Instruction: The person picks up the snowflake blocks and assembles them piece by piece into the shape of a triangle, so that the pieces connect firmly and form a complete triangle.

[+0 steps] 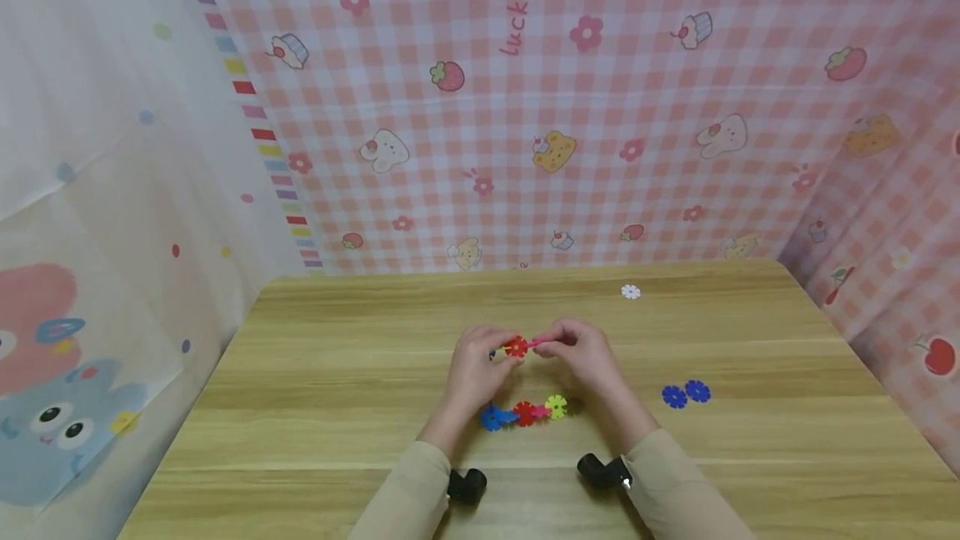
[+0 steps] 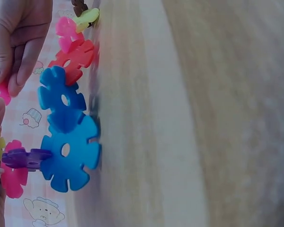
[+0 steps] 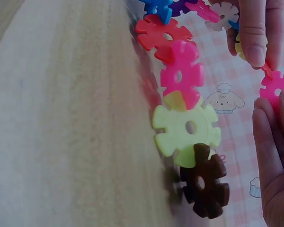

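Note:
Above the wooden table (image 1: 360,373), my left hand (image 1: 498,352) grips a small cluster of plastic snowflake discs with a red disc (image 1: 516,347) facing up. My right hand (image 1: 551,347) pinches a pink disc (image 1: 534,343) against that cluster. The right wrist view shows this pink disc (image 3: 274,85) between my right fingers (image 3: 274,156) and the left fingertips (image 3: 255,28). Under the hands lies a joined chain of discs (image 1: 525,412): blue (image 2: 68,151), red (image 3: 163,33), pink (image 3: 182,75), yellow-green (image 3: 187,127) and brown (image 3: 203,187).
Two loose blue discs (image 1: 686,394) lie to the right of the hands. A white disc (image 1: 631,292) sits near the table's far edge. Pink checked cloth (image 1: 600,107) walls the back and right side, and a pale curtain (image 1: 112,190) hangs on the left.

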`<state>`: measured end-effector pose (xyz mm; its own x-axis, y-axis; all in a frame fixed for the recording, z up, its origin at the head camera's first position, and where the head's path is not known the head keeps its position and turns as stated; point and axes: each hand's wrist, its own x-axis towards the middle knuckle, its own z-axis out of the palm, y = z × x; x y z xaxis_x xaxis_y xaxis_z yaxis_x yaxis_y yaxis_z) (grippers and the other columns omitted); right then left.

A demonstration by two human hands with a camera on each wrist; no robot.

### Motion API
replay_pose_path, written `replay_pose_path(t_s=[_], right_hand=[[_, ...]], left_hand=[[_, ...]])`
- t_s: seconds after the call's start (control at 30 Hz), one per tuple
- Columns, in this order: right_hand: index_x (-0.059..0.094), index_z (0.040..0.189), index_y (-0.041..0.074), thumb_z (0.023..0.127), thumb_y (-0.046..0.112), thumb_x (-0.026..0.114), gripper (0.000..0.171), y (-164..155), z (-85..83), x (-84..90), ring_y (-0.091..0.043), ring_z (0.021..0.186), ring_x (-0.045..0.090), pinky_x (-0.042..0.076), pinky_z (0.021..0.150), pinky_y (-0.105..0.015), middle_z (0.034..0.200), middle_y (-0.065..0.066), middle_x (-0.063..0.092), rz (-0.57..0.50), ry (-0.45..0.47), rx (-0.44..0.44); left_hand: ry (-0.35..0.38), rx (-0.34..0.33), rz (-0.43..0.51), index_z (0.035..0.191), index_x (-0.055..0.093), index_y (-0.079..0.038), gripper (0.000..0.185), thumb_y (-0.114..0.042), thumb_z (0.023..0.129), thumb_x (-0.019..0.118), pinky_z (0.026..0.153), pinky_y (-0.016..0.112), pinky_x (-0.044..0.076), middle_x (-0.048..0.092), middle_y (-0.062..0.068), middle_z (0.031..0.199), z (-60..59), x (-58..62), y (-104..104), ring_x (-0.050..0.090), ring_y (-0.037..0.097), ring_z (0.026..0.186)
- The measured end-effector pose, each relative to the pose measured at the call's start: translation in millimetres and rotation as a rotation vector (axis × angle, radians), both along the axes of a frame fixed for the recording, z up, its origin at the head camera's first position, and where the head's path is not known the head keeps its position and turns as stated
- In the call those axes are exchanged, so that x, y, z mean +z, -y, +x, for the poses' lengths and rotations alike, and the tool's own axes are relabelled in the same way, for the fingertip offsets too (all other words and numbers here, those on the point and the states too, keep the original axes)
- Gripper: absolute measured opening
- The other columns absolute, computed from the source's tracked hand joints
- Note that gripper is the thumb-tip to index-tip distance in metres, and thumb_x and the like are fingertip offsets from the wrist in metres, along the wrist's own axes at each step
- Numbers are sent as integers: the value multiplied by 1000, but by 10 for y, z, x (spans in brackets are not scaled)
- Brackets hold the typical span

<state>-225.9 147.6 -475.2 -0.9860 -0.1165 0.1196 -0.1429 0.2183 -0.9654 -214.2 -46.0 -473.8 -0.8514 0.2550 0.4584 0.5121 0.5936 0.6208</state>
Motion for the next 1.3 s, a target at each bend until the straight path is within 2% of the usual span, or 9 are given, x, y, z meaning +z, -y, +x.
replay_pose_path(t_s=[0.03, 0.2, 0.33, 0.6, 0.77, 0.9, 1.03, 1.17, 1.3], right_hand=[[70, 87, 0, 87, -2, 72, 3, 11, 20, 35, -20, 81, 68, 56, 75, -29, 91, -13, 72, -9, 6, 0], [69, 87, -3, 86, -7, 71, 4, 32, 21, -3, -21, 81, 69, 57, 76, -29, 92, -15, 72, -63, 6, -4], [69, 90, -5, 86, -3, 72, 6, 27, -6, -49, -19, 82, 68, 57, 77, -28, 93, -14, 72, -66, 9, 1], [68, 102, -7, 90, 2, 70, 15, -47, -5, -46, -22, 92, 67, 56, 83, -30, 103, -18, 70, -69, 9, 53], [67, 102, -7, 89, 1, 71, 16, -40, 1, -41, -20, 91, 68, 56, 83, -29, 103, -18, 70, -89, 30, 43], [67, 100, -6, 88, 0, 72, 15, -40, -2, -51, -21, 89, 69, 56, 83, -30, 100, -16, 71, -83, 37, 35], [67, 102, -4, 88, 1, 72, 16, -58, -10, -64, -20, 89, 69, 56, 84, -29, 100, -15, 72, -58, 28, 46], [66, 109, -2, 91, 10, 72, 22, -135, -46, -86, -21, 95, 68, 54, 88, -31, 107, -14, 71, 1, 0, 68], [67, 113, -1, 94, 15, 69, 25, -345, -123, -110, -27, 102, 64, 51, 93, -39, 112, -15, 69, 115, -50, 9]], left_hand=[[3, 2, 0, 109, 75, -4, 29, -12, 82, 82, 88, 38, 50, 71, 5, 103, 1, 1, -1, 60, 22, 99], [-35, -8, -10, 108, 74, -1, 31, -10, 80, 83, 88, 39, 50, 72, 8, 102, -11, -5, -20, 62, 23, 97], [-73, -10, -47, 108, 74, -1, 31, -11, 80, 83, 88, 39, 50, 73, 8, 102, -32, -4, -18, 63, 24, 96], [-66, -15, -82, 108, 75, -3, 32, -13, 80, 84, 93, 40, 48, 73, 7, 104, -78, 39, -23, 62, 25, 101], [-47, -5, -79, 109, 74, -6, 30, -15, 81, 83, 93, 40, 48, 72, 5, 106, -81, 74, -53, 61, 23, 103], [-25, -4, -57, 103, 76, -7, 22, -13, 83, 81, 91, 38, 50, 71, 4, 103, -77, 102, -81, 63, 22, 100], [5, 13, -35, 98, 77, -9, 15, -11, 83, 80, 88, 37, 52, 71, 3, 99, -73, 109, -95, 64, 20, 97], [24, 18, -20, 95, 78, -10, 12, -11, 84, 80, 85, 37, 52, 71, 3, 98, -81, 109, -95, 64, 20, 95], [19, 12, -5, 92, 79, -11, 9, -9, 83, 80, 79, 32, 53, 71, 1, 94, -91, 108, -82, 63, 18, 90]])
